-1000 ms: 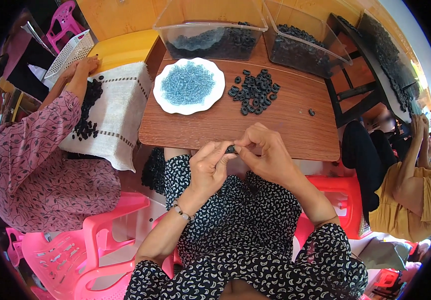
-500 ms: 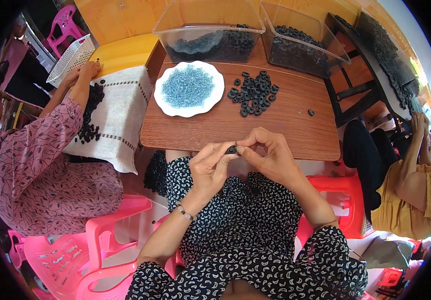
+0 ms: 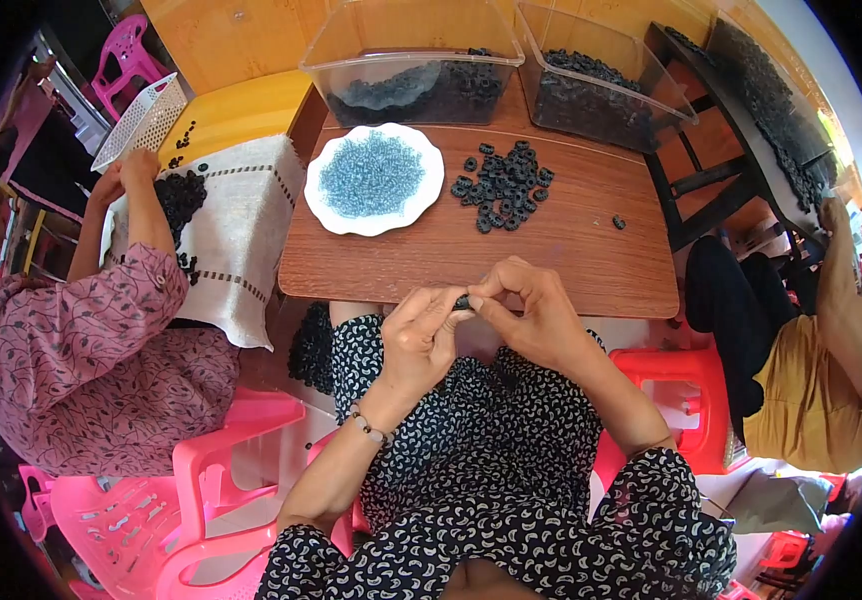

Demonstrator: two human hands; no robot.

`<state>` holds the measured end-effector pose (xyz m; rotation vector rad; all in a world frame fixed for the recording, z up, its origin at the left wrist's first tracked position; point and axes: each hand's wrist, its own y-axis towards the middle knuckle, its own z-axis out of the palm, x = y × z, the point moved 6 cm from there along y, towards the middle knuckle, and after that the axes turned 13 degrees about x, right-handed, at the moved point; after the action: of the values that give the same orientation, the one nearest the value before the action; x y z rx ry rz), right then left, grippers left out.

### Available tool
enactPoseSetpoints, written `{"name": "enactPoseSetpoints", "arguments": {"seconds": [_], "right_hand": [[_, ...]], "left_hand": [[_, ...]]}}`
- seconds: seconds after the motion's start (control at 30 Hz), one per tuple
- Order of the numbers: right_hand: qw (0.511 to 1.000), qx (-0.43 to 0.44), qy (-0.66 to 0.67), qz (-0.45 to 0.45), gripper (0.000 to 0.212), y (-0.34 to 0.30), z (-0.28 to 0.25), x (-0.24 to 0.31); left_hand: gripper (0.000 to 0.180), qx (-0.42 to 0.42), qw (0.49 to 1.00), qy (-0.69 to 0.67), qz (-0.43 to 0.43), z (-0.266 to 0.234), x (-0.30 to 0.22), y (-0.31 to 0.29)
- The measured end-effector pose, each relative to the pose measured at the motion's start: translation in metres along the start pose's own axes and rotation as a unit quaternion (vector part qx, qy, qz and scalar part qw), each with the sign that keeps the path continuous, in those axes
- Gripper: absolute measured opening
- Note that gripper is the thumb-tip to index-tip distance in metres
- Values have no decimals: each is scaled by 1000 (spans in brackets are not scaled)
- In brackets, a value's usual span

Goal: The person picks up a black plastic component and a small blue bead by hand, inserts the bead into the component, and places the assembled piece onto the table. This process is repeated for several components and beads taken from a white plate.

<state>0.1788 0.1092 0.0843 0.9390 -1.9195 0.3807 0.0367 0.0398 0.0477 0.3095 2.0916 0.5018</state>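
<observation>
Just past the near edge of the brown table, my left hand pinches a small black part between thumb and fingers. My right hand is closed at the part's right end, its thumb and forefinger pressed against it. Whether a smaller piece sits between those fingertips is hidden. Beyond my hands a white scalloped plate carries a heap of clear bluish, bead-like pieces. To its right lies a loose pile of small black ring-shaped parts, and one more black part lies apart from them.
Two clear plastic bins with black parts stand along the table's far side. At left, a co-worker in a pink patterned top works over a cloth-covered table. Another person in yellow sits at right. A red stool stands beside me.
My hands stay together at the black part, with only a slight shift of the fingers. The left co-worker's hands have moved back toward the black pile, uncovering small black pieces on the yellow surface.
</observation>
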Motion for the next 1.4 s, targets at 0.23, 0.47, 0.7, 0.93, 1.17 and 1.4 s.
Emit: {"name": "enactPoseSetpoints", "arguments": {"seconds": [0.23, 0.47, 0.7, 0.93, 1.17, 1.4], "right_hand": [[941, 113, 308, 84, 24, 5, -5, -22], [939, 97, 318, 82, 41, 1, -9, -33], [821, 243, 514, 54, 51, -6, 25, -29], [779, 270, 565, 41, 53, -11, 35, -39], [795, 234, 557, 51, 51, -13, 46, -52], [789, 219, 570, 72, 56, -14, 52, -47]], "left_hand": [[26, 13, 996, -85, -25, -3, 0, 5], [26, -9, 983, -175, -57, -6, 1, 0], [30, -28, 994, -107, 18, -9, -15, -1], [38, -2, 999, 3, 52, -11, -23, -3], [43, -21, 995, 22, 94, -6, -25, -11], [38, -25, 998, 31, 56, -9, -21, -9]]}}
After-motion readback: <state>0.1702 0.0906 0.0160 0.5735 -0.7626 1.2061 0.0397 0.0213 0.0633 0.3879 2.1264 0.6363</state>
